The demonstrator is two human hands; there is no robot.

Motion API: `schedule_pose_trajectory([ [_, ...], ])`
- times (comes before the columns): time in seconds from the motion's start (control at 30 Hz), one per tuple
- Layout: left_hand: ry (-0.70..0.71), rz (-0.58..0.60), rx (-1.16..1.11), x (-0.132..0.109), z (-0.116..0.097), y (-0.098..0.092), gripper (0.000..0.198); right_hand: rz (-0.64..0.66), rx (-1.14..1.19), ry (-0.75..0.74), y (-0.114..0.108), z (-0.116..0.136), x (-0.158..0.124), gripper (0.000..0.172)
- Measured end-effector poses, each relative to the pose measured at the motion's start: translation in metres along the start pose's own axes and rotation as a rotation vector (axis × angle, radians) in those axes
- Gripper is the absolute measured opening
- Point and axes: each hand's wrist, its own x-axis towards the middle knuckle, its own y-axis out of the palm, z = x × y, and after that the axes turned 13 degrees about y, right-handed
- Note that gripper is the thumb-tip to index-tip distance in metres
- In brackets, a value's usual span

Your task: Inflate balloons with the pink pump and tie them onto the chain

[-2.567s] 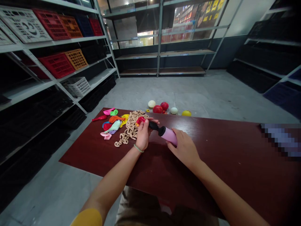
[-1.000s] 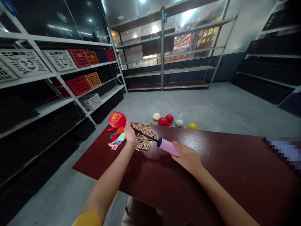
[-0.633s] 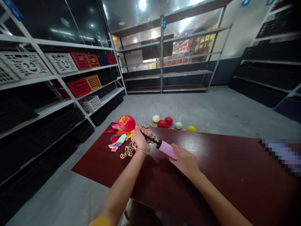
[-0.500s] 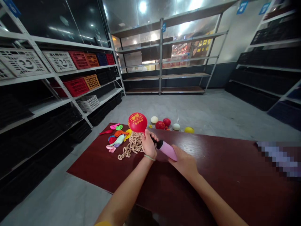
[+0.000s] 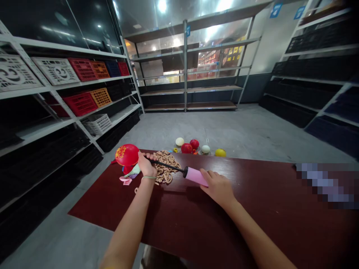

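A red balloon point(image 5: 127, 155) with a yellow flower print, partly inflated, hangs over the table's left side. My left hand point(image 5: 146, 165) is closed round its neck and the black end of a hand balloon pump. The pump's pink barrel point(image 5: 196, 176) is in my right hand point(image 5: 220, 186), fingers wrapped round it. Between my hands the black rod point(image 5: 169, 166) is pulled out long. Behind it lies a pile of beige curled pieces point(image 5: 165, 177), their kind unclear. Several limp balloons point(image 5: 131, 173) lie below the red one, partly hidden by it and my left hand.
The dark red table point(image 5: 196, 220) spans the foreground. Inflated balloons point(image 5: 186, 148) in red, white and yellow show beyond its far edge. Shelves with crates point(image 5: 80, 103) stand left, more racks point(image 5: 185, 67) behind and right. A pixelated patch point(image 5: 322, 183) covers something at the right.
My left hand has moved left with the red balloon, away from my right hand. The pump's black rod now shows at length. The view has shifted slightly.
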Motion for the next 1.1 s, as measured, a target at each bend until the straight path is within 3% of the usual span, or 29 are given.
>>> schedule_pose_trajectory([
  [0.1,-0.032,-0.002,-0.011,-0.025,0.006,0.007,0.030,0.015,0.052,0.038,-0.002,0.016,-0.007,0.046],
  [0.23,-0.101,0.168,0.009,-0.085,0.029,0.016,0.033,0.009,0.140,0.101,-0.004,0.027,-0.013,0.046],
  [0.33,-0.137,0.219,0.031,-0.103,0.039,0.014,0.035,0.010,0.152,0.074,-0.003,0.023,-0.013,0.044],
  [0.47,-0.096,0.193,0.098,-0.067,0.027,0.009,0.036,0.033,0.116,0.011,-0.001,0.011,-0.009,0.044],
  [0.63,-0.007,0.130,0.131,0.005,-0.020,0.016,0.034,-0.034,0.112,-0.006,-0.003,0.009,-0.005,0.044],
  [0.73,0.020,0.065,0.120,0.015,-0.034,0.025,0.031,-0.059,0.136,0.000,-0.003,0.018,-0.006,0.044],
  [0.83,0.014,0.033,0.073,-0.019,-0.016,0.033,0.035,-0.073,0.179,0.056,-0.002,0.025,-0.010,0.043],
  [1.0,-0.099,0.216,0.089,-0.099,0.041,0.036,0.034,-0.073,0.207,0.154,-0.001,0.015,-0.014,0.045],
  [1.1,-0.157,0.253,0.152,-0.101,0.050,0.030,0.036,-0.045,0.170,0.109,0.000,0.007,-0.012,0.044],
])
